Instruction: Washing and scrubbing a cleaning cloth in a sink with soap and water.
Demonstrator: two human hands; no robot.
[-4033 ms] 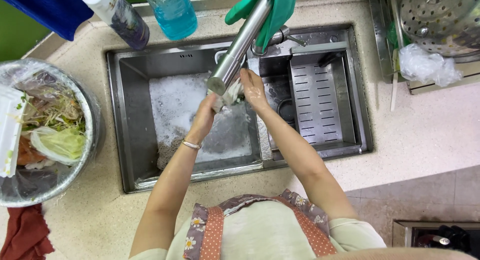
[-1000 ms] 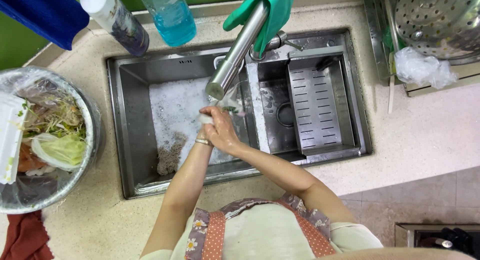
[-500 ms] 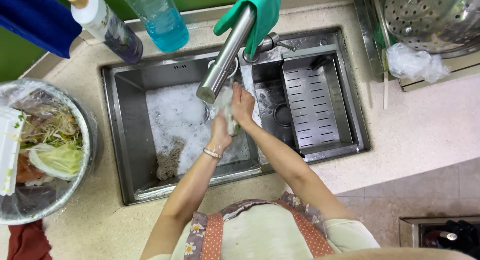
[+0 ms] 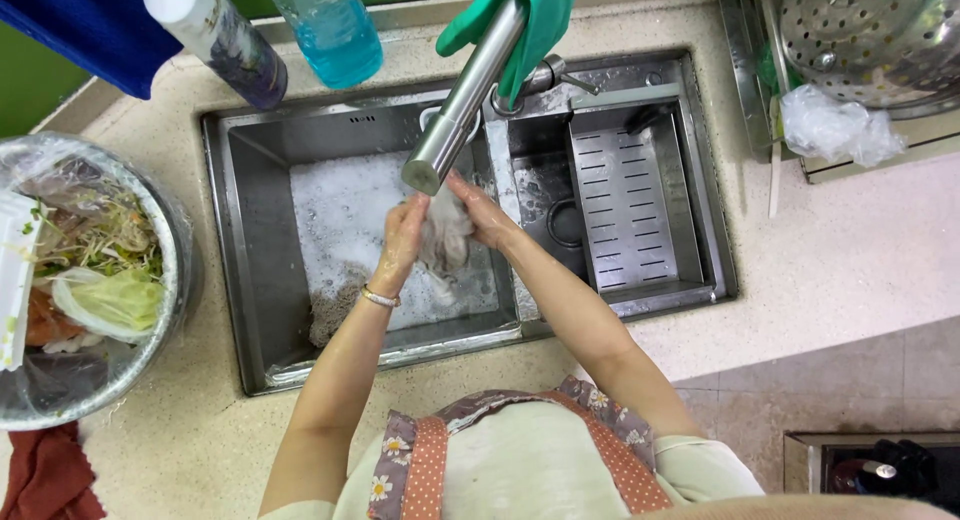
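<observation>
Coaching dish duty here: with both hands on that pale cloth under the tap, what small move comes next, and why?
Probably wring it: the left hand and right hand press the cloth between them just below the faucet, over the foamy basin.

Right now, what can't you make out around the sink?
Head view only:
- Whitish wad: squeezed between left hand and right hand; kind unclear.
- Sink floor: hidden under foam.
- Water flow: faucet spout faces away.
- Colander, blue bottle: cut off by top edge.
</observation>
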